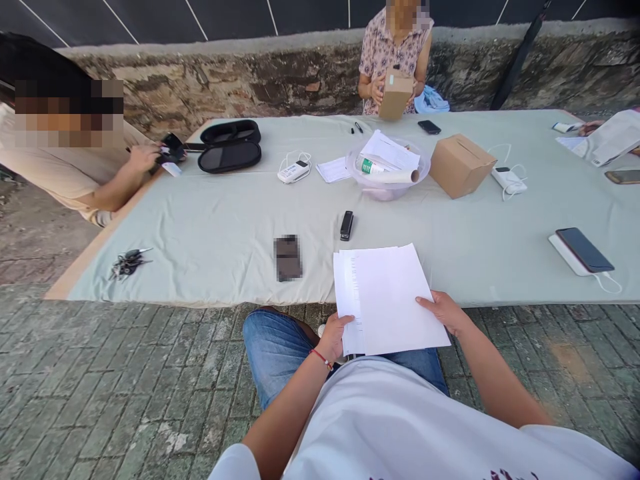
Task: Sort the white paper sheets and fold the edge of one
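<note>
Between my hands I hold several white paper sheets [393, 293], partly over my lap and partly over the table's near edge. My left hand [334, 335] grips their lower left side, thumb on top, with a red bracelet at the wrist. On the right edge, my right hand [444, 311] pinches the sheets, its fingers hidden underneath. A strip of faint print shows at the left of the stack; the rest of the top is blank. Just beyond the paper lies a black stapler [347, 225]. Left of it is a dark flat item [288, 258], blurred out.
The cloth-covered table [210, 233] bears keys [129, 264], an open black case [230, 148], a plastic basin [425, 163] of papers, a cardboard box [461, 167] and a phone [585, 249] on a white power bank. People sit left, across and right; the one across holds a small box [396, 93].
</note>
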The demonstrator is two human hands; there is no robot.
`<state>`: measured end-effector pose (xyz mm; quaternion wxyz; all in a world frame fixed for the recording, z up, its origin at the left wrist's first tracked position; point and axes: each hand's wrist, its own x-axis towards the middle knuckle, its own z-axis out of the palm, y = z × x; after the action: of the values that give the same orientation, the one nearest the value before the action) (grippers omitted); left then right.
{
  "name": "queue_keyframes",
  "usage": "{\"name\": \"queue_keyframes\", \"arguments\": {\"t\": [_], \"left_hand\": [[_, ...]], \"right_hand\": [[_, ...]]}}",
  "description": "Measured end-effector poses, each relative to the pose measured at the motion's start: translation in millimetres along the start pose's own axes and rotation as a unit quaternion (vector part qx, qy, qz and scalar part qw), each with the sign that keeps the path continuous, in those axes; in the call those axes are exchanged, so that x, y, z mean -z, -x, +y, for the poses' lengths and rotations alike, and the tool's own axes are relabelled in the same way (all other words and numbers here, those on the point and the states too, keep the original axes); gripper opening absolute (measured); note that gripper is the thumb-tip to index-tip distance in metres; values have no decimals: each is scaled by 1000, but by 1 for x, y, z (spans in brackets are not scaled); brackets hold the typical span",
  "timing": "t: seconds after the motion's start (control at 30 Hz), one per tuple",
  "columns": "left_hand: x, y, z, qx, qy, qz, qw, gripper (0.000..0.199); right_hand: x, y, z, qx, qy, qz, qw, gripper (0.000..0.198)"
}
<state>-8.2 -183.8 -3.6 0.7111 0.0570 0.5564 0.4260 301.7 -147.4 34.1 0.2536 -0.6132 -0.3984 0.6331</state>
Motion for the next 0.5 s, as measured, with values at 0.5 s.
{"name": "queue_keyframes", "arguments": {"t": [0.5], "left_hand": [[8,10,1,14,32,-24,999,40]], "right_hand": [[-29,-15,-5,54,58,58,995,39]]}}
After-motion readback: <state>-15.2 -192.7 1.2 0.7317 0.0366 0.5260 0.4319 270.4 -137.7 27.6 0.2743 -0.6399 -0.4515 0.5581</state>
